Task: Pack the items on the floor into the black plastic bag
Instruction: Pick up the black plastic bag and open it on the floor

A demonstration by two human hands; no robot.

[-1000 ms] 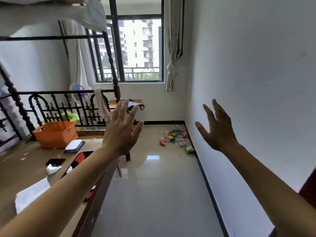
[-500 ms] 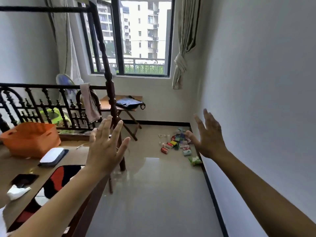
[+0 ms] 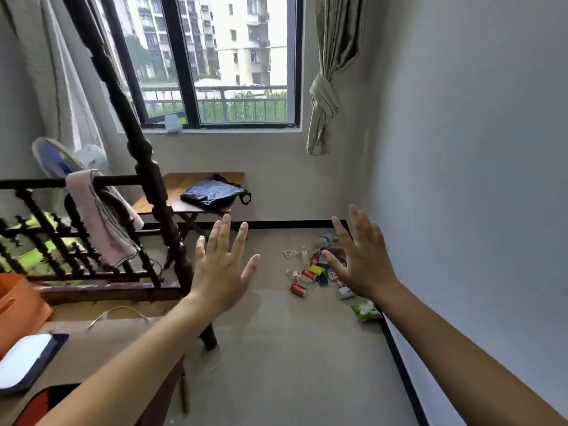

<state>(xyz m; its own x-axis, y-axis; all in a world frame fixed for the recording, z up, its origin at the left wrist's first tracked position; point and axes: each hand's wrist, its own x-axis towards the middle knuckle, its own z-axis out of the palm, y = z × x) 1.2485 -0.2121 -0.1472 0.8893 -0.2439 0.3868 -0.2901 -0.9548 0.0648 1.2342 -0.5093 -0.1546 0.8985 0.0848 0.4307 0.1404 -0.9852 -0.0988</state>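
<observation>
You are holding your left hand (image 3: 222, 272) and right hand (image 3: 359, 265) open, empty.
The crinkled black plastic bag (image 3: 212, 193) is lying at the wooden table's (image 3: 184, 182) right edge; colourful cans and packets (image 3: 310, 272) are lying heaped in the glossy floor's (image 3: 292, 348) far corner.

The bag (image 3: 215, 193) lies on the table (image 3: 172, 192), left of the floor items (image 3: 310, 272), seemingly behind.

Daylight comes through a black-framed window (image 3: 215, 63) in the far wall, with pale apartment blocks outside. A beige curtain (image 3: 322, 96) hangs knotted to its right. The right-hand wall (image 3: 476, 149) is plain white, and black skirting (image 3: 292, 224) meets the glossy beige floor (image 3: 292, 348). A small wooden folding table (image 3: 172, 186) stands under the window. On the left, a dark turned-wood post (image 3: 147, 167) and railing (image 3: 40, 182) carry a draped pinkish towel (image 3: 101, 229), with a fan (image 3: 52, 155) behind.
</observation>
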